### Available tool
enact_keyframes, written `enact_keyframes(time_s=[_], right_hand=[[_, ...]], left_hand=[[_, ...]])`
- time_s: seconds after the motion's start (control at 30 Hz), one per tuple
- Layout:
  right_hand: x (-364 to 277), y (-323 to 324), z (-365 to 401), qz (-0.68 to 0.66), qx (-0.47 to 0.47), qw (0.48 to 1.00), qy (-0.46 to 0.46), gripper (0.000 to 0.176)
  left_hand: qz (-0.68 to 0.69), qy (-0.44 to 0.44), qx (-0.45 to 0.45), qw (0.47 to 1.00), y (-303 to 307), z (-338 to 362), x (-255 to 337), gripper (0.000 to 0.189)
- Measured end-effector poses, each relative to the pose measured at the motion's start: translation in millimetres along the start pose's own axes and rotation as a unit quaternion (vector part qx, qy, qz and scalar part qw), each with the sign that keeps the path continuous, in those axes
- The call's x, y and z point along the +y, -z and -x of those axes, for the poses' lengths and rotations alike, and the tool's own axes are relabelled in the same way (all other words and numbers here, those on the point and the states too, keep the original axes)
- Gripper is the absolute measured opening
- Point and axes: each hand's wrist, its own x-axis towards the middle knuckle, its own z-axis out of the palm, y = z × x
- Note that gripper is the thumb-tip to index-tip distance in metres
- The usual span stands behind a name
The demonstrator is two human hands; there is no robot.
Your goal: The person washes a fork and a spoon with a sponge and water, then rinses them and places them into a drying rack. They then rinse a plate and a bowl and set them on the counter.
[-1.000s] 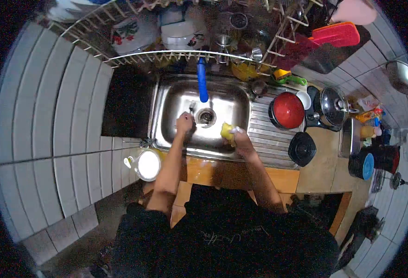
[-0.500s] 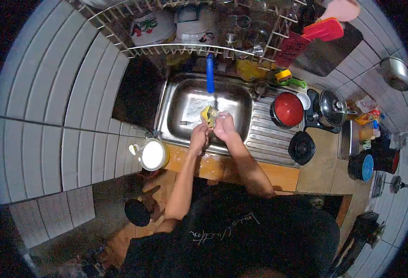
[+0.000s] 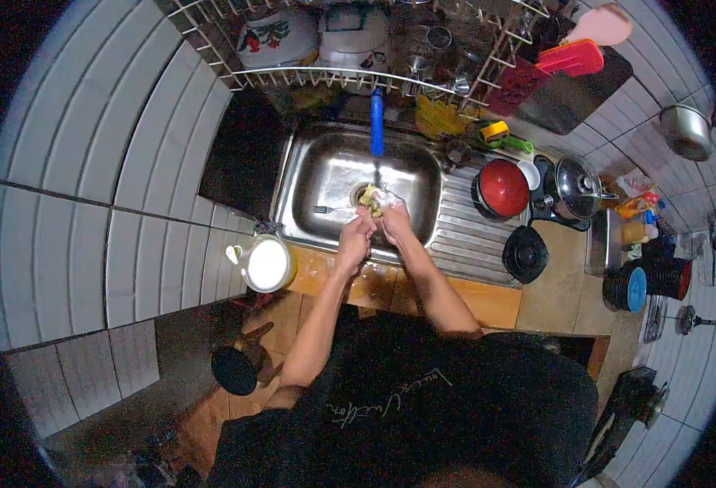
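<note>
Both hands are close together over the steel sink [image 3: 301,175]. My left hand [image 3: 356,236] is closed, its fingers pinched at the lower end of a fork whose tines show above the hands. My right hand [image 3: 392,218], with white suds on it, is wrapped round a yellow sponge [image 3: 368,198] pressed against the fork [image 3: 383,186]. Another fork [image 3: 322,210] lies in the basin to the left of the hands. A blue tap hose [image 3: 376,122] hangs above the basin.
A red bowl [image 3: 504,187], a black lid [image 3: 525,254] and a glass-lidded pan [image 3: 577,187] stand on the right. At the left front corner is a white-topped container [image 3: 268,264]. A wire dish rack [image 3: 317,75] spans the back.
The sponge has turned and is more covered by my right hand. The whole view has shifted slightly.
</note>
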Motion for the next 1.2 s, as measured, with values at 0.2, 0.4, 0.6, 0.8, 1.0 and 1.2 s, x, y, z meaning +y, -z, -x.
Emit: enact_keyframes(time_s=[0.2, 0.4, 0.6, 0.8, 1.0, 1.2], right_hand=[[26.1, 15.5, -16.5, 0.015, 0.072, 0.995, 0.066, 0.019], [0.4, 4.5, -14.0, -0.036, 0.045, 0.998, -0.032, 0.023], [-6.5, 20.6, 6.2, -0.002, -0.040, 0.992, -0.117, 0.020], [-8.3, 25.2, 4.8, -0.086, 0.068, 0.993, -0.044, 0.014], [1.1, 24.5, 7.3, 0.019, 0.012, 0.998, -0.063, 0.018], [10.3, 14.7, 3.9, 0.033, 0.075, 0.997, 0.006, 0.015]], left_hand=[[0.024, 0.020, 0.002, 1.000, -2.7, -6.7, -1.0, 0.020], [0.109, 0.033, -0.022, 0.993, 0.4, -13.2, -0.4, 0.022], [0.060, 0.028, 0.023, 0.997, -6.2, -11.8, -3.7, 0.023], [0.043, 0.034, 0.010, 0.998, -4.6, -1.7, -17.7, 0.022], [0.070, 0.060, -0.012, 0.996, -1.2, 1.0, -16.4, 0.020], [0.023, 0.052, -0.040, 0.998, -9.0, 5.7, -6.0, 0.020]])
